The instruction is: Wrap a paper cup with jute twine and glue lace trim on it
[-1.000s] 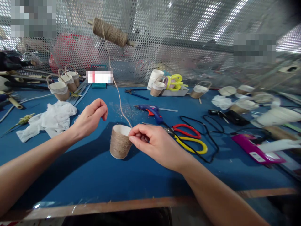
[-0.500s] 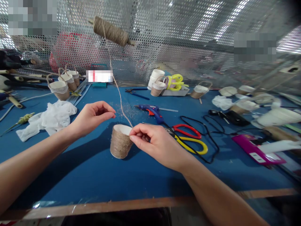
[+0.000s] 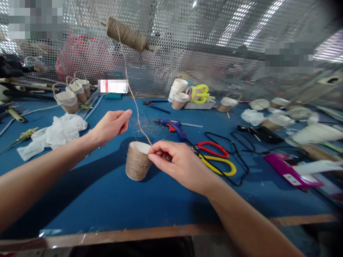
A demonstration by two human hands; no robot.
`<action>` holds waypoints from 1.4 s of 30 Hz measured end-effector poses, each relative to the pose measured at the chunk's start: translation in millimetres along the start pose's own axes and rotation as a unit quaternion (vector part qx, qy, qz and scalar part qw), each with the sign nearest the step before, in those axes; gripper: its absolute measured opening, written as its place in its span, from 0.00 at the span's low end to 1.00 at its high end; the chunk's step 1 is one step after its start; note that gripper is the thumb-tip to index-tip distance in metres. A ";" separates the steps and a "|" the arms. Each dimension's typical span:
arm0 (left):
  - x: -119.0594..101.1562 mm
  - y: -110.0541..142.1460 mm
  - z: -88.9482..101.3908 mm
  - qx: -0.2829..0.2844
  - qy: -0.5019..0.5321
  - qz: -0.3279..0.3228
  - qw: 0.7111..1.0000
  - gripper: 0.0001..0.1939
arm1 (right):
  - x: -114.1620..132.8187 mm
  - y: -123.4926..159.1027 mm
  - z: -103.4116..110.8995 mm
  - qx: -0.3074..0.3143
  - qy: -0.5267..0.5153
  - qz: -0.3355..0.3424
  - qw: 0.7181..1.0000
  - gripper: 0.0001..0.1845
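Note:
A paper cup wrapped in brown twine (image 3: pixel 137 162) stands upright on the blue table. My right hand (image 3: pixel 175 164) is closed at its right rim, thumb and forefinger pinching the jute twine (image 3: pixel 137 107) against the cup. From there the twine runs up to a twine spool (image 3: pixel 125 35) hanging before the mesh. My left hand (image 3: pixel 112 125) is held closed above and left of the cup; what its fingers hold, if anything, is too small to make out. A very fine thread shows faintly over the cup's rim. Behind the cup lies a blue glue gun (image 3: pixel 173 127).
Red-and-yellow-handled scissors (image 3: pixel 218 165) and a black cord (image 3: pixel 248 167) lie right of my right hand. White crumpled cloth (image 3: pixel 57 130) is at left. Small handled baskets (image 3: pixel 66 101) stand behind it. A purple power strip (image 3: pixel 292 171) lies far right, pliers (image 3: pixel 157 106) at the back.
My left hand has risen slightly and turned, its fingers now curled in more tightly. My right hand, the cup and the twine stay in place.

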State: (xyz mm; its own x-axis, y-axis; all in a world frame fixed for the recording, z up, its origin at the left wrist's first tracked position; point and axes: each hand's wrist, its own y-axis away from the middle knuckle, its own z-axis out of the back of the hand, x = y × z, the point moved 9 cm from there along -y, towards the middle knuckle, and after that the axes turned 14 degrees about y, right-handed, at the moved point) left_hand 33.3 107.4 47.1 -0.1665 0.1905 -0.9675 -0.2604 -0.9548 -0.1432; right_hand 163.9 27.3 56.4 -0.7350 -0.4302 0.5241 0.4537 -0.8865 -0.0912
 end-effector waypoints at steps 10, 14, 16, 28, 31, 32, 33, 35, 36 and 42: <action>-27.7 29.5 -28.4 0.199 -0.028 -0.126 0.971 0.11 | 0.4 -0.8 1.6 -0.006 -0.013 -0.009 1.000 0.05; -34.9 44.2 -47.2 0.248 -0.096 -0.170 0.949 0.11 | 0.1 -0.2 -1.0 0.002 -0.026 -0.012 1.000 0.05; -33.0 44.2 -48.7 0.241 -0.101 -0.174 0.949 0.10 | -1.4 0.2 -1.2 0.002 -0.027 -0.014 1.000 0.05; -41.6 51.4 -47.2 0.223 -0.098 -0.311 0.919 0.07 | -8.0 -1.2 -0.5 -0.001 -0.031 -0.024 0.999 0.05; -42.9 51.1 -45.0 0.200 -0.126 -0.312 0.920 0.10 | -8.8 -1.8 0.6 -0.010 -0.023 -0.026 0.999 0.06; -43.4 51.4 -45.0 0.199 -0.129 -0.312 0.920 0.10 | -8.9 -2.0 1.0 -0.012 -0.022 -0.027 0.999 0.06; -43.9 52.1 -45.6 0.203 -0.128 -0.315 0.918 0.10 | -8.9 -2.2 1.1 -0.013 -0.024 -0.026 0.999 0.05; -45.0 54.1 -47.6 0.216 -0.119 -0.324 0.913 0.07 | -8.5 -2.5 0.6 -0.010 -0.034 -0.025 0.999 0.05; -45.3 54.6 -48.3 0.221 -0.115 -0.327 0.911 0.05 | -8.1 -2.6 0.2 -0.008 -0.040 -0.024 0.999 0.05; -43.5 51.1 -47.2 0.209 -0.110 -0.315 0.919 0.07 | -8.0 -2.0 -0.2 -0.006 -0.045 -0.033 0.998 0.06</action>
State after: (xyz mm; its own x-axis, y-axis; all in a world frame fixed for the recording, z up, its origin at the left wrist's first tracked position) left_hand 72.1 39.6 72.1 -0.0330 0.7613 -0.6475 -0.7058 -0.4764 -0.5242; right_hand 168.7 32.6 52.1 -0.7142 -0.3537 0.6040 0.3991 -0.9147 -0.0637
